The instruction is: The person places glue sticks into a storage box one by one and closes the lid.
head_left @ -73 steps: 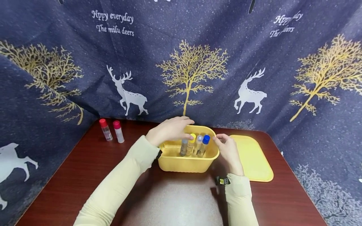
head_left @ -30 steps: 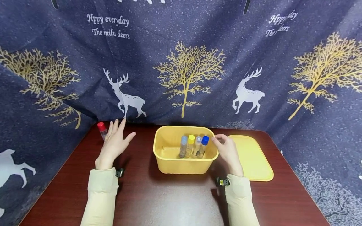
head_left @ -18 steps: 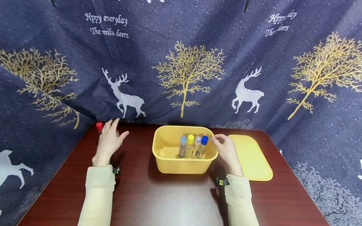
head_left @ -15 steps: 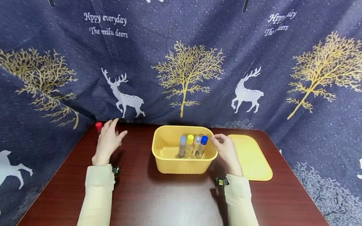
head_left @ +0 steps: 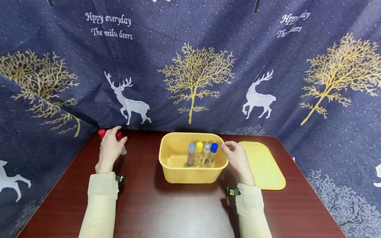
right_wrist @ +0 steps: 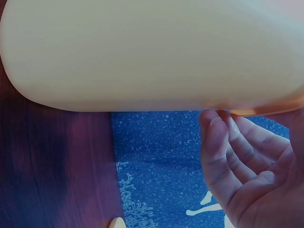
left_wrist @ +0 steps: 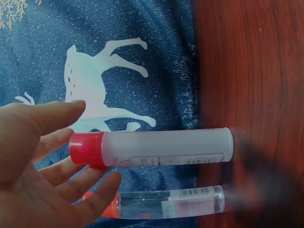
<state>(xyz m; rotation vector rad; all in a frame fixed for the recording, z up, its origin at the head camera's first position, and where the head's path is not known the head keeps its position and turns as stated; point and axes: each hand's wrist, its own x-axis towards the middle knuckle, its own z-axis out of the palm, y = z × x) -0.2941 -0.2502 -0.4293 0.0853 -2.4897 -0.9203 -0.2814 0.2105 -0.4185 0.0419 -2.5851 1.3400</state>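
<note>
In the left wrist view, a white tube with a red cap has its cap between the thumb and fingers of my left hand; the thumb is apart from the cap. A clear red-capped bottle stands beside it, its cap partly behind a fingertip. From above, my left hand partly covers both. My right hand has thumb and finger together at the right rim of a yellow box. Inside the box stand a grey-blue tube, a yellow-capped bottle, a pale-capped bottle and a blue-capped bottle.
A yellow lid lies flat on the dark red table, right of the box and beside my right forearm. A blue cloth printed with deer and trees hangs behind the table's back edge.
My left hand has left the box and gone left to the red-capped tube and bottle, lowering a little lately. My right hand stays at the box rim. The head view has shifted slightly.
</note>
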